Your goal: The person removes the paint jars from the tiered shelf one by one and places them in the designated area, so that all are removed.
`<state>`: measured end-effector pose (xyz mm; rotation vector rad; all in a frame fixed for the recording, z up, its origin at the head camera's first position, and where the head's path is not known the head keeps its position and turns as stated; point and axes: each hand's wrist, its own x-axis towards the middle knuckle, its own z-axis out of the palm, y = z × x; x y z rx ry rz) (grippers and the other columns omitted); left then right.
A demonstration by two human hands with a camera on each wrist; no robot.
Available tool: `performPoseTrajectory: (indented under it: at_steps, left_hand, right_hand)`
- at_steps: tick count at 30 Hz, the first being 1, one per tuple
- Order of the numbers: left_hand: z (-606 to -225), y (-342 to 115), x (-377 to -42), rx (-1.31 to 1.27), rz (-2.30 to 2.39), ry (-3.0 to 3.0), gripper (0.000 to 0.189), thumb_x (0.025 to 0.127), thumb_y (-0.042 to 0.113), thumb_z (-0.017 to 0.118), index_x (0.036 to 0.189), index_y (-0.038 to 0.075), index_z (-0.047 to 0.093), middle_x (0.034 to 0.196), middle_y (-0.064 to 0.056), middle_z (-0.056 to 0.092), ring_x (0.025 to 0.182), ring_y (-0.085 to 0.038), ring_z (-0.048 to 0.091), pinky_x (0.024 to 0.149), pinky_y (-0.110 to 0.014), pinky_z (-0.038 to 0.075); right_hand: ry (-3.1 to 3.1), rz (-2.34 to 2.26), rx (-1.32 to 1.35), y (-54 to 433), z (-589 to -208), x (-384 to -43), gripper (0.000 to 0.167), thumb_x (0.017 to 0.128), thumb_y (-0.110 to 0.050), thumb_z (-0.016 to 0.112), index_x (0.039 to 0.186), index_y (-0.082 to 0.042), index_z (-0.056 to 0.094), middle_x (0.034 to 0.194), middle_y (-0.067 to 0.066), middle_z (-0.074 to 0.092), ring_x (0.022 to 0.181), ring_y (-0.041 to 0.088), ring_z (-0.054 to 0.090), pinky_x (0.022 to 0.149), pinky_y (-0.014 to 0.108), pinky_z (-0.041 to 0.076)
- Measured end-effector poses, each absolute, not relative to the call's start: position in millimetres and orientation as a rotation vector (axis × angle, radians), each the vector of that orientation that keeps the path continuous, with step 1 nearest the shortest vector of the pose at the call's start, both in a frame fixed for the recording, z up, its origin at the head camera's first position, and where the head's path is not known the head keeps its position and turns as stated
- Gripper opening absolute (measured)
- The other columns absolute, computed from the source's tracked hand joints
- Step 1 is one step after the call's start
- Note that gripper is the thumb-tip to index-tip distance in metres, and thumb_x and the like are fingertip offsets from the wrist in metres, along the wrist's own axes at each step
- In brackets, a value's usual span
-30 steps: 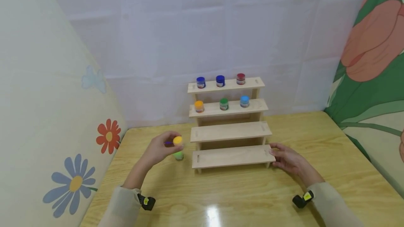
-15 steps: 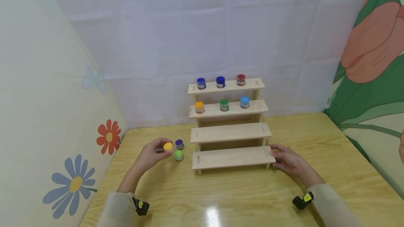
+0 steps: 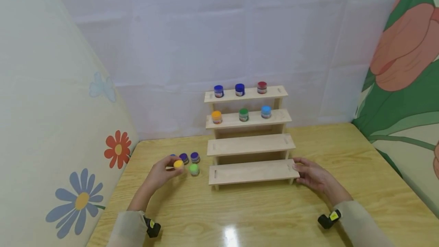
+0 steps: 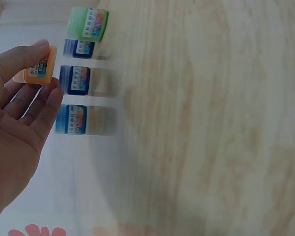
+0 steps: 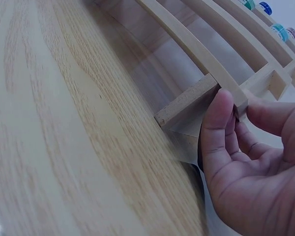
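Note:
My left hand (image 3: 159,174) pinches a small paint jar (image 3: 178,164) with a yellow-orange lid between thumb and fingers. In the left wrist view this orange jar (image 4: 43,66) is held beside the row of other jars. Just beyond it are two dark purple-blue jars (image 3: 195,157) and a blue jar (image 4: 74,119), which the hand partly covers in the head view. A light green jar (image 3: 194,169) stands to the right of the held one. My right hand (image 3: 313,174) grips the right end of the lowest board of a stepped wooden rack (image 3: 252,172), thumb and fingers at its corner (image 5: 240,101).
On the rack's top step stand two blue jars (image 3: 239,90) and a red jar (image 3: 262,87). One step down are an orange jar (image 3: 217,117), a green jar (image 3: 244,115) and a light blue jar (image 3: 266,112). A white cloth (image 3: 178,56) hangs behind the wooden table (image 3: 260,216).
My left hand has moved left and toward me with the orange jar, uncovering the purple-blue jars and the green jar's lid. The right hand stays at the rack.

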<state>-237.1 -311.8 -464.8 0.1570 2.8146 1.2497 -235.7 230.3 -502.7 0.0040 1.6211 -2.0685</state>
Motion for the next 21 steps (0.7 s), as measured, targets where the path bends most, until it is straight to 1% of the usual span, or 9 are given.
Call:
performPoseTrajectory:
  at_steps: [5, 9, 13, 18, 21]
  left_hand:
    - [-473, -314, -238, 0.099, 1.235, 2.806, 0.044, 0.094, 0.022, 0.074, 0.130, 0.001, 0.061, 0.122, -0.015, 0.066, 0.116, -0.035, 0.061, 0.091, -0.043, 0.056]
    - [-477, -313, -239, 0.094, 1.215, 2.807, 0.042, 0.093, 0.018, 0.075, 0.129, 0.001, 0.062, 0.120, -0.016, 0.066, 0.114, -0.035, 0.061, 0.093, -0.046, 0.055]
    - [-480, -311, -239, 0.091, 1.192, 2.809, 0.040, 0.091, 0.015, 0.077, 0.126, 0.001, 0.063, 0.118, -0.015, 0.067, 0.111, -0.034, 0.062, 0.092, -0.046, 0.055]
    - [-482, -309, -239, 0.095, 1.168, 2.820, 0.037, 0.091, 0.012, 0.077, 0.123, 0.001, 0.064, 0.115, -0.014, 0.068, 0.107, -0.031, 0.064, 0.088, -0.044, 0.056]
    - [-483, -308, -240, 0.090, 1.157, 2.825, 0.036, 0.091, 0.011, 0.076, 0.122, -0.001, 0.064, 0.113, -0.014, 0.068, 0.104, -0.030, 0.064, 0.086, -0.043, 0.056]
  right_hand:
    - [1.598, -2.084, -0.016, 231, -504, -235, 0.025, 0.105, -0.012, 0.055, 0.129, -0.016, 0.053, 0.102, 0.002, 0.068, 0.087, 0.012, 0.066, 0.067, 0.022, 0.057]
    - [1.593, -2.094, -0.016, 232, -504, -235, 0.022, 0.105, -0.012, 0.055, 0.126, -0.019, 0.055, 0.102, 0.002, 0.068, 0.087, 0.012, 0.066, 0.067, 0.022, 0.057]
    - [1.597, -2.091, -0.009, 232, -504, -235, 0.025, 0.104, -0.013, 0.056, 0.128, -0.017, 0.053, 0.102, 0.002, 0.068, 0.087, 0.012, 0.066, 0.067, 0.022, 0.057]
    - [1.611, -2.084, -0.002, 231, -504, -235, 0.032, 0.105, -0.013, 0.056, 0.136, -0.011, 0.048, 0.103, 0.002, 0.068, 0.087, 0.012, 0.066, 0.068, 0.022, 0.057]
    - [1.611, -2.084, -0.003, 230, -505, -235, 0.033, 0.105, -0.014, 0.055, 0.137, -0.011, 0.047, 0.103, 0.001, 0.068, 0.087, 0.012, 0.066, 0.068, 0.022, 0.057]
